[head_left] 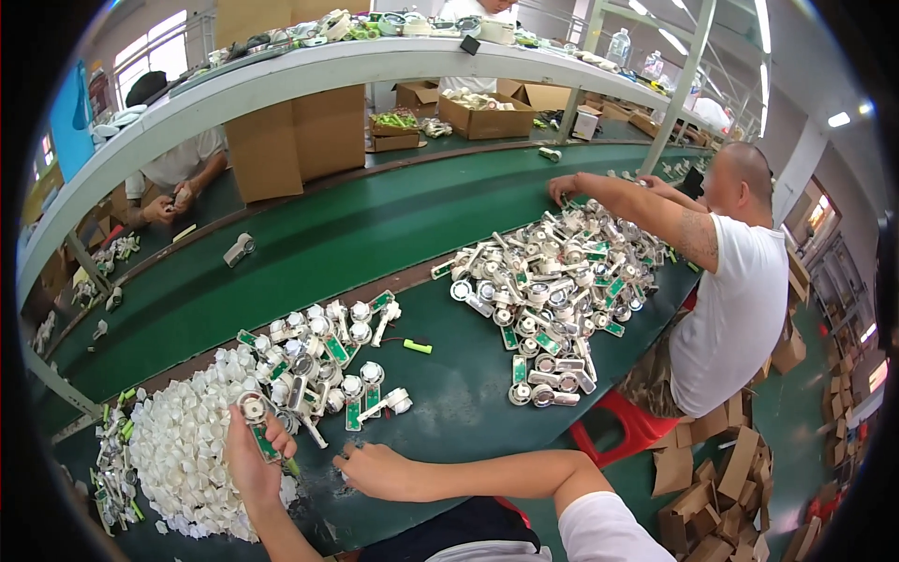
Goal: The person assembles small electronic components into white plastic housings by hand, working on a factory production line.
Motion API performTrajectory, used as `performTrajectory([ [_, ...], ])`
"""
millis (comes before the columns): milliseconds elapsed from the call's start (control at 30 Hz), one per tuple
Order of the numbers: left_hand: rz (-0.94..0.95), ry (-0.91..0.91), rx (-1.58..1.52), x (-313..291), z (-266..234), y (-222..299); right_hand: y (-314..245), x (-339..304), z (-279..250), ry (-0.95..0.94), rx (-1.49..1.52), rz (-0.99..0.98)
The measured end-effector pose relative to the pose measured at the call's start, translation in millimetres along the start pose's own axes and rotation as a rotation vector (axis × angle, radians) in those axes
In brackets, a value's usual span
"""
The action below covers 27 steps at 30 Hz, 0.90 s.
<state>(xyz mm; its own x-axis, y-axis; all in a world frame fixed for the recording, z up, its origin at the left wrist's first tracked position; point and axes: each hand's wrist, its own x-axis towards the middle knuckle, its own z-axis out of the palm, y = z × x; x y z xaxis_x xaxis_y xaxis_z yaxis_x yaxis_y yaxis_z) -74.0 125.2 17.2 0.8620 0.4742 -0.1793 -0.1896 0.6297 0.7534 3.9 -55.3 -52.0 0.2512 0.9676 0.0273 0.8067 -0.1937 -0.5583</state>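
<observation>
My left hand [251, 468] grips a small white device with a round motor-like head [253, 407] and a green circuit board, held upright. A bit of bright green shows by its lower end. My right hand [379, 471] is closed low over the table to the right, its fingers curled; what they hold, if anything, is hidden. Beside my left hand spreads a heap of small white plastic caps [187, 440]. Just beyond both hands lies a pile of similar devices [323, 347] with round heads and green boards. One trails a wire to a bright green cylinder [418, 347].
A larger pile of devices [552, 290] covers the table at right, where a co-worker [730, 290] in white reaches across. Beyond runs a green conveyor belt [365, 220] carrying a few devices. A shelf [309, 70] spans above it. Cardboard boxes [487, 112] stand behind.
</observation>
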Motion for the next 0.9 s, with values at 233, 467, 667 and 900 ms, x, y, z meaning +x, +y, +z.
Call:
performTrajectory([
  [233,-0.017,-0.023,0.029,-14,16,-10,-8,-7,-59,0.319,0.387,-0.026],
  [467,0.026,-0.288,0.171,-11,40,-47,-9,-5,-88,0.792,0.261,-0.161],
  [667,0.141,-0.161,0.315,-19,41,-48,-10,2,-79,0.796,0.127,-0.219],
  [900,0.136,-0.155,0.328,-24,42,-51,-18,4,-79,0.78,0.117,-0.241],
])
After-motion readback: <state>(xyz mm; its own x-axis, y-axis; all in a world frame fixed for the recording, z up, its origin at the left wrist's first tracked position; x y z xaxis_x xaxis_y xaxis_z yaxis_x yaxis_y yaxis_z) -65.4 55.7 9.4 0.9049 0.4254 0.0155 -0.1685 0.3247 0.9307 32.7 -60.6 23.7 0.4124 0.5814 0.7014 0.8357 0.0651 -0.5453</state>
